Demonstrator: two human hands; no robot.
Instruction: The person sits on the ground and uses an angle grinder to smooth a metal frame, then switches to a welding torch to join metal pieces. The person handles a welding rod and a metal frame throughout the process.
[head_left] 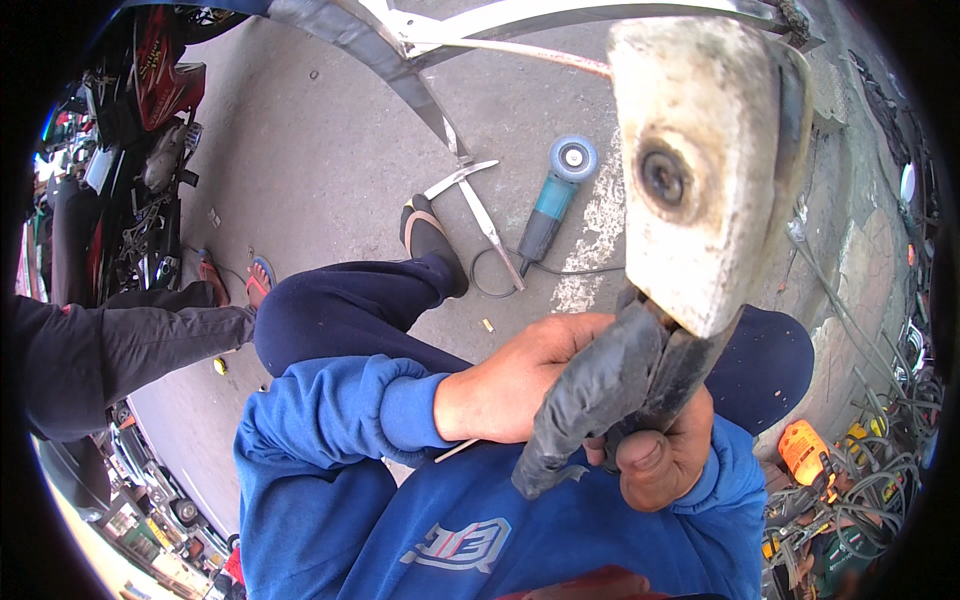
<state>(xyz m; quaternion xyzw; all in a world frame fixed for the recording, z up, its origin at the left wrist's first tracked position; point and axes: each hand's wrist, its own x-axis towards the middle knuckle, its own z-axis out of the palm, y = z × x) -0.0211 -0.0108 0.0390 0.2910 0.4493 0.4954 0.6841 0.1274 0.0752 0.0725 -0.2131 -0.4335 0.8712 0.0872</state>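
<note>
Black stem under worn white shell gripped in R hand; L hand behind wrapped piece, grip can't be told. Prob. adj. step; steady stem needed next.

Scuffed white shell, slanting black-wrapped handle

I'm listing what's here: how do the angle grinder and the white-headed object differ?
The angle grinder lies on the ground; the white-headed object is held in the hands. The grinder is teal and dark; the object is stained white and black. The grinder ends in a round disc; the object has a blocky head. Both have dark parts.
</note>
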